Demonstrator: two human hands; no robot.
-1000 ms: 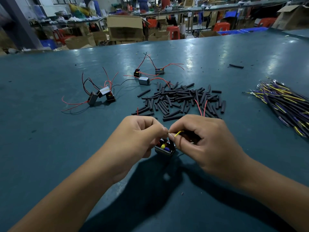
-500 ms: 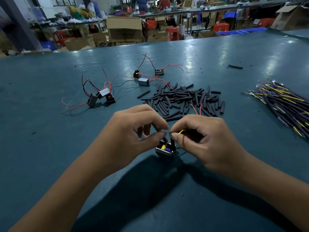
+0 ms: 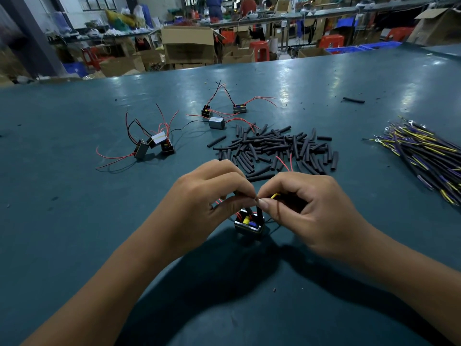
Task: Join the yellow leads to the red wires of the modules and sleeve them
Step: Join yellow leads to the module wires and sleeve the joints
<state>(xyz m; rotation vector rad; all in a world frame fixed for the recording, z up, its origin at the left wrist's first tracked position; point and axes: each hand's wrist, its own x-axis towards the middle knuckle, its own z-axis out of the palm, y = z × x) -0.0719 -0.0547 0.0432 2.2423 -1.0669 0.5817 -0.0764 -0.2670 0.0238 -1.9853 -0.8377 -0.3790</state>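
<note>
Yellow lead (image 3: pixel 275 195) pinched in the right hand (image 3: pixel 306 211), its axis running left toward the left hand (image 3: pixel 209 203), whose fingertips clamp a red wire (image 3: pixel 219 201); the two ends meet between the grips, just above the module (image 3: pixel 249 224), near the desk's (image 3: pixel 74 221) front edge. Six more modules lie toward the far edge. Sleeves (image 3: pixel 274 148) and spare leads (image 3: pixel 424 148) are too many to count.

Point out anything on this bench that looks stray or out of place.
One black sleeve piece lies alone on the far right of the table, well apart from the sleeve pile. Another piece has strayed just left of that pile. Nothing looks damaged or spilled.
</note>
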